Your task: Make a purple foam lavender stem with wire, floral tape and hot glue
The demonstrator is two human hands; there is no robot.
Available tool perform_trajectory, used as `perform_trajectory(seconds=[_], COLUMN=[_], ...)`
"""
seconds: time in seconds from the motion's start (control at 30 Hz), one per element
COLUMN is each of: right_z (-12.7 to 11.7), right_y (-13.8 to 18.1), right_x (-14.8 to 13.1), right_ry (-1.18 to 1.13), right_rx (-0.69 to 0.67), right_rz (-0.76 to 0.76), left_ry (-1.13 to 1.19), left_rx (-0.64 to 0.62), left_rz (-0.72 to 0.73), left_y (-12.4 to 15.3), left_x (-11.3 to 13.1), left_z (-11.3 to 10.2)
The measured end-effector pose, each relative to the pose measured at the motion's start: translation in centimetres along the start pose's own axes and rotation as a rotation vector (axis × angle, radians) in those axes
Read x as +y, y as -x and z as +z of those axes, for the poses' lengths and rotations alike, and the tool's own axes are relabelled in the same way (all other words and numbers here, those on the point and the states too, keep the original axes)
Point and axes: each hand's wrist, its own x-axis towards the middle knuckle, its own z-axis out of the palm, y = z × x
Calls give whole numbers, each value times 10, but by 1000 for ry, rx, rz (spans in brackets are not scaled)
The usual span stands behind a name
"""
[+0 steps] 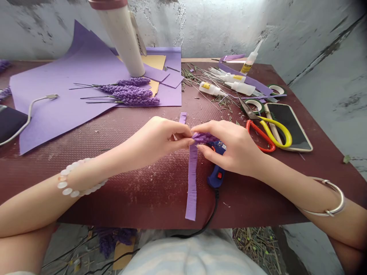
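My left hand (169,133) is closed in a pinch, thumb and forefinger on the tip of a purple paper flower (208,137). My right hand (229,143) curves round the same flower from the other side, fingers closed about it and partly hiding it. Beneath both hands a fringed purple paper strip (192,183) lies lengthwise on the table, its far end showing past the fingers. Under my right hand rests a blue tool (215,177) with a red switch and a black cord; its front part is covered.
Finished purple flower stems (132,93) lie on purple sheets (69,84) beside a white tumbler (122,42). At right are glue bottles (210,88), thin wires, green tape (255,106), scissors (268,130) and a phone (289,124). A white cable (30,109) lies left.
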Motion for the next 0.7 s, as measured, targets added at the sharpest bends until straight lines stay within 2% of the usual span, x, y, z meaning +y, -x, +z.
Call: perform_trajectory(seconds=[0.13, 0.2, 0.4, 0.6, 0.7], right_z=[-3, -5, -4, -2, -1], right_y=[-2, -3, -4, -2, -2], right_x=[-4, -5, -3, -2, -2], right_ry=[-182, -234, -245, -236, -210], right_rx=[-77, -71, -28, -17, 10], right_rz=[165, 203, 223, 173, 82], left_ry=[-214, -216, 159, 353, 432], left_rx=[63, 62, -123, -276, -322], left_rz=[124, 122, -66, -100, -106], left_y=[3, 2, -5, -7, -6], left_x=[-1, -1, -1, -7, -6], left_z=[6, 6, -2, -5, -7])
